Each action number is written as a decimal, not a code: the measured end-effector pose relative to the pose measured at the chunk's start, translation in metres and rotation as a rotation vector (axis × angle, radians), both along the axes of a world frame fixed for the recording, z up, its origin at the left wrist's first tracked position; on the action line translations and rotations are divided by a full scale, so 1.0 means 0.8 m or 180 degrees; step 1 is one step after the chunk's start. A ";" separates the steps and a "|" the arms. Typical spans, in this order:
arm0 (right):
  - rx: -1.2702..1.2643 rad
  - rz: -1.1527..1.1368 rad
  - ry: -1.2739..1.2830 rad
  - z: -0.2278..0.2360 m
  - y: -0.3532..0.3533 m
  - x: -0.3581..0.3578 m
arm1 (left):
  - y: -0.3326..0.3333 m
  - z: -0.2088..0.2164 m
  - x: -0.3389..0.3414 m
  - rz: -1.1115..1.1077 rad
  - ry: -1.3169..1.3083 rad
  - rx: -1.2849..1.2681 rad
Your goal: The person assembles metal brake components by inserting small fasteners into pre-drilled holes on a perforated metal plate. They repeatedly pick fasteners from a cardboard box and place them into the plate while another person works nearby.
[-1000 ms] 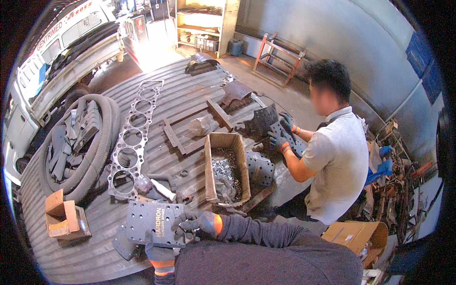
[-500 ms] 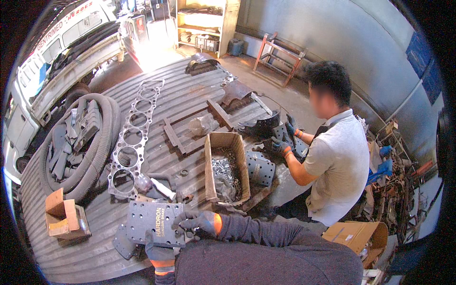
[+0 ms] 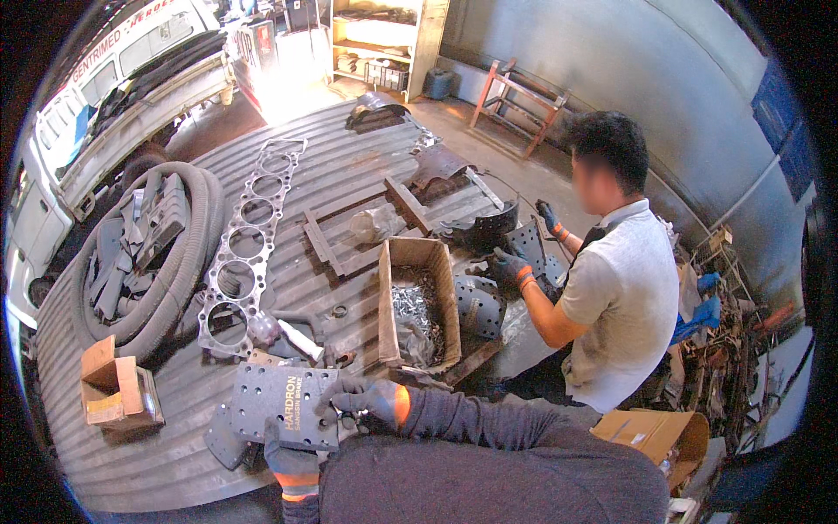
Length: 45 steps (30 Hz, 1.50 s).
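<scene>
A dark grey brake lining (image 3: 262,403), a slightly curved plate with rows of holes and gold lettering, is held up in front of me. My left hand (image 3: 290,461), in a grey and orange glove, grips its lower edge with the thumb on its face. At the lining's right edge, my right hand (image 3: 375,402) has its gloved fingers curled, with small shiny bits showing below the fingertips; I cannot make out what they are. Another dark lining (image 3: 225,445) lies partly hidden behind the held one. Beyond my right hand stands an open cardboard box (image 3: 390,327) of small metal rivets (image 3: 415,306).
A co-worker (image 3: 620,297) at the right handles a drilled lining (image 3: 528,240) near a curved brake shoe (image 3: 489,229). On the corrugated table (image 3: 166,472) lie a long head gasket (image 3: 244,253), coiled hose (image 3: 209,210), a metal frame (image 3: 323,244) and a small carton (image 3: 122,393).
My view has shifted slightly. My right-hand fingers have moved a little at the lining's edge, while my left keeps its grip. The co-worker's farther hand has moved away from the lining.
</scene>
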State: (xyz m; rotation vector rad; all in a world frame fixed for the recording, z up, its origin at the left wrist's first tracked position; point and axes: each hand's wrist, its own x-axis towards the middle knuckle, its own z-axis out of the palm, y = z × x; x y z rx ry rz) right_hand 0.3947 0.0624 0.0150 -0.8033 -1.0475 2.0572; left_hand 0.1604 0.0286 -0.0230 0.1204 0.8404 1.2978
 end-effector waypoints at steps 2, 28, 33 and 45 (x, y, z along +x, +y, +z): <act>0.0009 -0.0176 -0.0011 -0.001 -0.001 -0.002 | 0.000 0.005 0.002 -0.0002 0.0015 -0.0010; -0.0088 0.0131 -0.0097 0.003 0.004 0.003 | 0.005 0.017 0.006 -0.0120 -0.0204 -0.0085; -0.0038 0.0108 -0.0397 0.022 0.002 0.005 | 0.001 -0.002 -0.005 -0.0107 -0.0106 0.0005; 0.2557 0.0037 -0.1775 0.013 0.009 0.019 | -0.012 0.012 -0.019 -0.0080 -0.0659 -0.0386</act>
